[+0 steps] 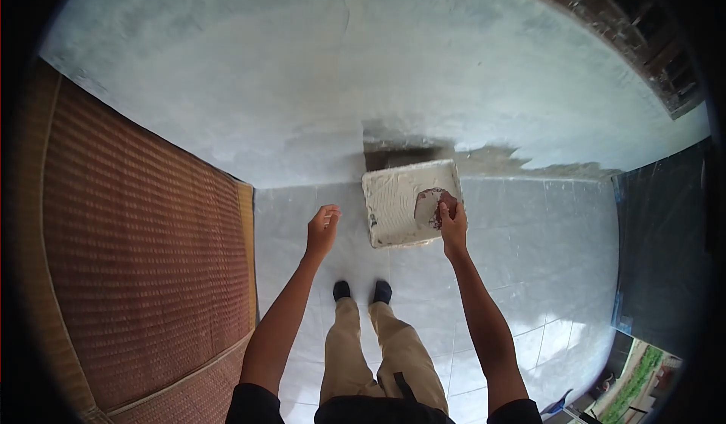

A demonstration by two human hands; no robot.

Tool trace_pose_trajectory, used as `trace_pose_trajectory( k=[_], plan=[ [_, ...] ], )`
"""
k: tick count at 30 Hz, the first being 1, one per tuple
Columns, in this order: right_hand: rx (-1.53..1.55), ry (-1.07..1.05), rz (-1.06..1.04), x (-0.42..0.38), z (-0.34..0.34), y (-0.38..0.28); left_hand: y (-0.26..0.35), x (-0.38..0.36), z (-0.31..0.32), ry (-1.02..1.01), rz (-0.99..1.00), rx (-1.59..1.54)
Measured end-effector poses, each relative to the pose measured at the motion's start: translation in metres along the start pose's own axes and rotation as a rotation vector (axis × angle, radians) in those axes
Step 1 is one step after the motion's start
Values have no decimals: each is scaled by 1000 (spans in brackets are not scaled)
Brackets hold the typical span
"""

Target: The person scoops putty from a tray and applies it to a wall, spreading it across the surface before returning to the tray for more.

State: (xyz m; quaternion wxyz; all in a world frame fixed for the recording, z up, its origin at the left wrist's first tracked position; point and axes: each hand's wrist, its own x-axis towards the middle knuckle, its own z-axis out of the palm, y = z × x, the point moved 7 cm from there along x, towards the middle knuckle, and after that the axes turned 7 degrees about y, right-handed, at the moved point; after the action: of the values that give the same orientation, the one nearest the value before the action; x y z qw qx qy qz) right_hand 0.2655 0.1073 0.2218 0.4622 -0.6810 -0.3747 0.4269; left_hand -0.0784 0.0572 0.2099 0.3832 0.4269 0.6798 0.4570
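My right hand [452,227] grips a reddish-brown spreader [446,205], its flat face smeared with pale putty. The spreader is over the right part of a white, roughly square tray [410,236]. Ridged off-white putty [392,205] coats the tray's inside. What the tray rests on is hidden. To the left of the tray, apart from it, my left hand [324,224] is raised with its fingers curled in and nothing visible in them.
Ahead rises a pale, patchily coated wall [287,84], with a bare dark patch [491,157] low down. Grey floor tiles [522,242] lie below. A woven reddish-brown panel [151,235] stands left, a dark panel [665,235] right. Brick-edged openings [628,27] show upper right.
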Motion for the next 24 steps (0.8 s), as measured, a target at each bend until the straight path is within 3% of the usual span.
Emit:
trace_pose_trajectory(
  k=[7,9,16,24],
  plan=[
    [-355,27,-29,11,8,95,-121,-25,56,-46,-138,-38],
    [-486,72,-289,23,22,98,-146,-22,68,-16,-162,-56],
    [-499,3,-508,76,83,95,-184,4,101,-27,-152,-57],
    [-749,-76,-976,104,150,97,-215,22,126,-53,-136,-108]
  ],
)
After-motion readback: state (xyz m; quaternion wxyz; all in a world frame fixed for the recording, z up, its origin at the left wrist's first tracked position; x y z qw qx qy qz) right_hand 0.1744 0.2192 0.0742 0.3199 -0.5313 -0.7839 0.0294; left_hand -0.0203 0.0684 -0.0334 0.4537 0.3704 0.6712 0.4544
